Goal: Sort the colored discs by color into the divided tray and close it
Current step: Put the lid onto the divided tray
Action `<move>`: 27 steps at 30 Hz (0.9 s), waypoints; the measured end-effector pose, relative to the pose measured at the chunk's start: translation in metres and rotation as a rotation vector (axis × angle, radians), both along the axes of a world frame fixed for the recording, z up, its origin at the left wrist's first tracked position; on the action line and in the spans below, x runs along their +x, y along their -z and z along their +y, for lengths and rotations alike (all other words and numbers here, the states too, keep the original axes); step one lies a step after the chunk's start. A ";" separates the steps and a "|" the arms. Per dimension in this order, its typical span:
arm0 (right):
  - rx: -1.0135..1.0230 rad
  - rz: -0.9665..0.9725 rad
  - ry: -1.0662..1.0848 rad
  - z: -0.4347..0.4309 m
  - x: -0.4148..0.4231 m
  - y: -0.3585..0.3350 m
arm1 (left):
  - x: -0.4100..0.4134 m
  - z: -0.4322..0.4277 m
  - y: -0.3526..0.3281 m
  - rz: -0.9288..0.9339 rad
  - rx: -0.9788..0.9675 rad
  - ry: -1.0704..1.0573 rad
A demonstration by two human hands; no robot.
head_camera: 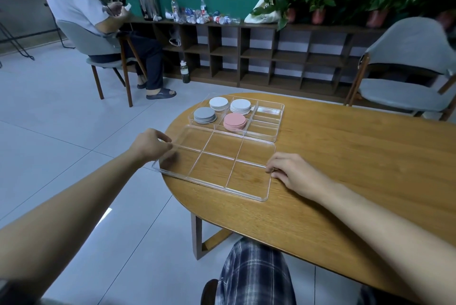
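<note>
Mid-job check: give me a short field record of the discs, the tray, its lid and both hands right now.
discs: grey stack, pink stack, left whitish stack, right whitish stack, each in its own compartment
tray: clear, on the table; right-side compartments empty
lid: open, lying flat toward the person, near left corner past the table edge
left hand: fingers pinch the lid's left edge
right hand: fingers grip the lid's right edge
left to do: close the lid
</note>
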State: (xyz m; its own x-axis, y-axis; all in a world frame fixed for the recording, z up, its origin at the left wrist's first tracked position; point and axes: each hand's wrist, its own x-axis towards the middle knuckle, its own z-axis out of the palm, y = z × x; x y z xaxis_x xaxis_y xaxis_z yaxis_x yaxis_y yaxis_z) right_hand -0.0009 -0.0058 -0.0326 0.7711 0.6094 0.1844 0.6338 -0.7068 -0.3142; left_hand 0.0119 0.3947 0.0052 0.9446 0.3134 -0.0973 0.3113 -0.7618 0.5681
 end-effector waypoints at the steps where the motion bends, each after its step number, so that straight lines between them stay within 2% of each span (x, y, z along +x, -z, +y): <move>1: 0.003 -0.007 -0.014 -0.003 -0.001 0.001 | 0.000 0.000 0.000 0.007 -0.032 -0.006; 5: 0.080 -0.042 -0.069 -0.013 -0.008 0.006 | -0.005 0.007 -0.004 0.029 -0.294 0.017; 9: 0.207 -0.087 -0.052 -0.018 -0.009 0.006 | -0.008 0.014 -0.014 -0.019 -0.358 0.063; 15: 0.395 -0.121 0.122 -0.019 -0.006 -0.023 | -0.003 0.014 -0.042 -0.033 -0.633 0.040; 20: 0.545 -0.035 0.237 -0.012 0.011 -0.054 | 0.012 0.011 -0.067 -0.063 -0.906 -0.066; 23: 0.612 -0.018 0.282 -0.010 0.020 -0.071 | 0.019 0.015 -0.079 -0.014 -0.895 -0.056; 27: 0.667 -0.034 0.352 -0.008 0.038 -0.090 | 0.026 0.025 -0.096 -0.025 -0.826 0.121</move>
State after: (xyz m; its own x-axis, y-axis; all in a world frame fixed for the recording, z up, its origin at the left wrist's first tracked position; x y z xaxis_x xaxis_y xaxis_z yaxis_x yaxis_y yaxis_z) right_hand 0.0370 -0.0139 0.0576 0.8868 0.0790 0.4554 0.4229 -0.5365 -0.7303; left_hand 0.0381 0.4194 0.1015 0.9722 0.0463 -0.2294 0.2335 -0.1246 0.9643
